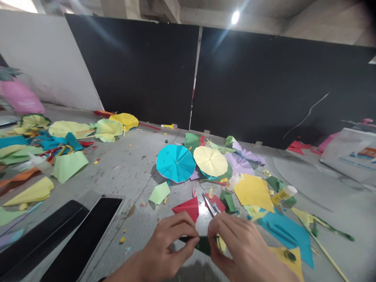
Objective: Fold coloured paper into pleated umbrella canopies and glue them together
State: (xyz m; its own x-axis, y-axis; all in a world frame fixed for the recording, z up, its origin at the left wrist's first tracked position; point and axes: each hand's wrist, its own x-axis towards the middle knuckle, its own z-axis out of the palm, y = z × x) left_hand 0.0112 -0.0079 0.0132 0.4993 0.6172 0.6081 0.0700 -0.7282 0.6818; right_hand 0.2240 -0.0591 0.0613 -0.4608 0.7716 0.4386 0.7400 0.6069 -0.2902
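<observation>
A dark green piece of paper (203, 244) is pinched between my two hands near the front of the table. Its left end is in the thumb and fingertips of my left hand (173, 241), while my right hand (239, 243) grips the other side, its fingers partly hiding the paper. Scissor blades (209, 204) point away just beyond my right hand; their handles are covered, so I cannot tell whether that hand touches them. A folded red paper (189, 209) lies in front of my left fingers. Farther back stand a blue paper umbrella (175, 163) and a cream one (210, 161).
Two black phone-like slabs, one being a flat black device (85, 235), lie at left. A glue stick (284, 194), yellow paper (254, 191) and blue paper (289, 231) are at right. Coloured scraps cover the far left. A black panel (141, 74) stands behind.
</observation>
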